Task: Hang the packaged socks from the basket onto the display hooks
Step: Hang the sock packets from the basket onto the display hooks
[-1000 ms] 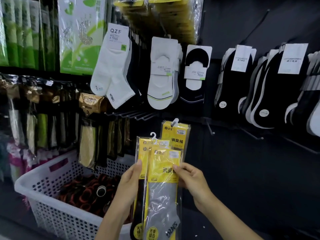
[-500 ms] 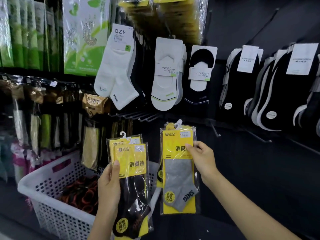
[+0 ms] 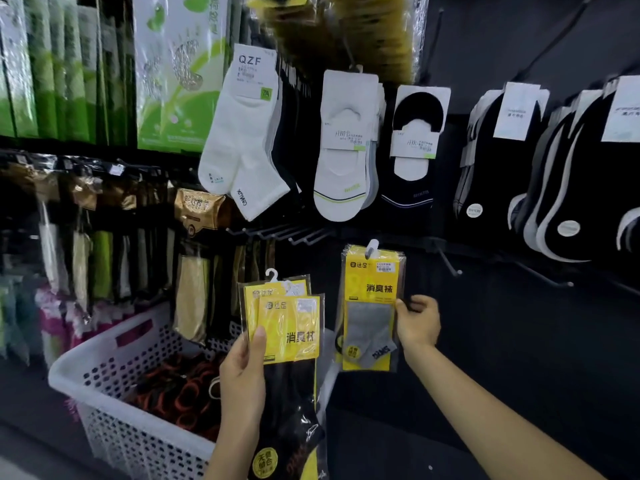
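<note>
The grey sock pack [image 3: 372, 308] stands upright before the dark panel, its white hanger uppermost; whether it sits on a hook I cannot tell. The right hand [image 3: 417, 323] pinches its right edge, thumb on the front. At the pack's 8 o'clock the left hand [image 3: 242, 372] grips two black sock packs [image 3: 294, 330], thumb across the yellow card. Farther out at 8 o'clock the white perforated basket [image 3: 138, 445] holds red-and-black rolled items [image 3: 180, 393]; the left forearm crosses its near corner. At 2 o'clock a bare display hook [image 3: 449, 260] juts out. At 12 o'clock white no-show socks [image 3: 343, 161] hang.
</note>
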Tool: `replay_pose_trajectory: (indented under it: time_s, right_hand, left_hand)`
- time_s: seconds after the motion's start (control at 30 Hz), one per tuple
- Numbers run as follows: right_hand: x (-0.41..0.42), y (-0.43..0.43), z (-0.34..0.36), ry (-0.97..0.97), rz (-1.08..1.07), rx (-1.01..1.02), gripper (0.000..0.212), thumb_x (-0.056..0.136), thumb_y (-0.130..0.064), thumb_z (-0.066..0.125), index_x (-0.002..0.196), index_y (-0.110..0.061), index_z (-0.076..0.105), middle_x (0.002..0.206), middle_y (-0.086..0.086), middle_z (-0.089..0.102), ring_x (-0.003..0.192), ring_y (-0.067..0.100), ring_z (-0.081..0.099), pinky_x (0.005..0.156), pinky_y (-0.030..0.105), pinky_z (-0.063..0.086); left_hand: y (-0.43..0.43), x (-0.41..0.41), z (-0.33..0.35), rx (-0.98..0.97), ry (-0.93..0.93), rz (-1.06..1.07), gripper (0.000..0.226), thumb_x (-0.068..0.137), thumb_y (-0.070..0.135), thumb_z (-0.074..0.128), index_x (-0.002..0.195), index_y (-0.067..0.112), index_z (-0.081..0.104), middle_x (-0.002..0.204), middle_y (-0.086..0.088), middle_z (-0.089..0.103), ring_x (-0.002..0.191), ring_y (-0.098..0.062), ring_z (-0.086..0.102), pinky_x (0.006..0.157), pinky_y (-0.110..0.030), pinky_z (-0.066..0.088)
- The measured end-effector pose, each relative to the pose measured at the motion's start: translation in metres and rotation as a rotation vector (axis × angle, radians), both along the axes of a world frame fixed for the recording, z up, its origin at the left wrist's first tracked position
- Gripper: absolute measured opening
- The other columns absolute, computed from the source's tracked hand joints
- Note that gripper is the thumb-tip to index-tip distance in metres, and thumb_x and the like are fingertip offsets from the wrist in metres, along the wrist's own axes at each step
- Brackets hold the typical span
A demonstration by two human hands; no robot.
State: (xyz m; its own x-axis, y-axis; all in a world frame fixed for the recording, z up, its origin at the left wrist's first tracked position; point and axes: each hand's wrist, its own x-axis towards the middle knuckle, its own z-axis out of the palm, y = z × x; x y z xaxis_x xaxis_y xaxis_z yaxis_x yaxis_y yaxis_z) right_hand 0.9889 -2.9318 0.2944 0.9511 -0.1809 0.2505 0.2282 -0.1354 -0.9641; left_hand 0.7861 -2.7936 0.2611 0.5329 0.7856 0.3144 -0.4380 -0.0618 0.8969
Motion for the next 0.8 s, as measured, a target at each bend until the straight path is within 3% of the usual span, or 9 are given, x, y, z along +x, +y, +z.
replay_pose_trajectory:
  time_s: [0.13,0.23,0.33,0.47,0.57,0.63,0.7,0.77,0.8]
  right_hand:
    - [-0.025,-0.007,-0.011,-0.135,0.177,-0.056,0.023,0.091,-0.021,0.062,0.111,-0.016,0.053,0.116,0.004,0.056,0.096,0.012,0.057,0.076,0.021,0.047]
    - [-0.058,-0.006,-0.01,-0.107,0.397,0.001,0.013,0.092,-0.029,0.059,0.103,-0.021,0.058,0.107,-0.002,0.062,0.095,0.007,0.058,0.072,0.017,0.046]
    - [-0.088,-0.009,-0.009,-0.068,0.536,0.038,0.014,0.088,-0.034,0.062,0.099,-0.026,0.061,0.103,-0.008,0.064,0.097,0.006,0.061,0.068,0.013,0.048]
    - [-0.111,-0.014,-0.007,-0.01,0.7,0.085,0.028,0.077,-0.038,0.068,0.094,-0.016,0.068,0.096,0.002,0.073,0.09,0.013,0.069,0.074,0.021,0.056]
    - [-0.115,-0.018,-0.006,0.003,0.725,0.118,0.023,0.08,-0.03,0.067,0.099,-0.016,0.067,0.098,-0.001,0.074,0.092,0.008,0.069,0.075,0.019,0.055]
    - [-0.114,-0.023,-0.006,0.018,0.729,0.118,0.02,0.086,-0.025,0.064,0.105,-0.017,0.065,0.103,-0.002,0.073,0.096,0.008,0.069,0.076,0.019,0.055]
    - [-0.111,-0.028,-0.003,0.021,0.706,0.117,0.019,0.091,-0.023,0.059,0.109,-0.016,0.063,0.103,-0.001,0.073,0.096,0.009,0.069,0.075,0.018,0.054]
    - [-0.105,-0.033,0.002,0.012,0.656,0.135,0.017,0.094,-0.021,0.055,0.108,-0.013,0.062,0.1,0.0,0.074,0.094,0.011,0.07,0.074,0.018,0.055]
    - [-0.102,-0.035,0.005,0.005,0.623,0.143,0.017,0.095,-0.02,0.054,0.107,-0.011,0.062,0.099,0.001,0.074,0.093,0.012,0.07,0.075,0.019,0.054]
  left_hand:
    - [-0.003,0.001,0.002,-0.02,-0.005,-0.032,0.023,0.092,0.037,0.052,0.1,0.024,0.069,0.096,0.014,0.073,0.087,0.003,0.066,0.072,-0.015,0.046]
    - [-0.011,0.003,0.005,-0.055,-0.028,-0.079,0.021,0.09,0.033,0.056,0.103,0.023,0.069,0.098,0.008,0.074,0.09,-0.004,0.069,0.072,-0.015,0.051]
    - [-0.021,0.004,0.008,-0.088,-0.039,-0.148,0.023,0.085,0.036,0.06,0.103,0.026,0.07,0.1,0.004,0.074,0.093,-0.011,0.07,0.079,-0.027,0.05]
    - [-0.031,0.005,0.01,-0.153,-0.042,-0.23,0.022,0.077,0.036,0.067,0.097,0.028,0.073,0.099,-0.001,0.074,0.092,-0.018,0.071,0.078,-0.035,0.053]
    - [-0.033,0.004,0.01,-0.166,-0.028,-0.255,0.027,0.071,0.037,0.071,0.095,0.026,0.074,0.098,-0.002,0.075,0.092,-0.021,0.071,0.079,-0.038,0.055]
    - [-0.031,0.002,0.011,-0.15,-0.017,-0.264,0.029,0.072,0.041,0.069,0.096,0.024,0.073,0.096,0.0,0.075,0.089,-0.017,0.072,0.072,-0.03,0.057]
    - [-0.029,0.0,0.013,-0.139,-0.014,-0.25,0.027,0.078,0.046,0.06,0.095,0.028,0.07,0.093,0.013,0.074,0.085,0.0,0.069,0.067,-0.016,0.052]
    - [-0.022,-0.003,0.014,-0.13,0.0,-0.19,0.022,0.083,0.047,0.054,0.096,0.033,0.066,0.09,0.027,0.07,0.082,0.017,0.062,0.072,-0.012,0.042]
    - [-0.019,-0.005,0.014,-0.125,0.005,-0.166,0.02,0.087,0.045,0.053,0.098,0.034,0.065,0.09,0.028,0.07,0.084,0.018,0.06,0.076,-0.012,0.04]
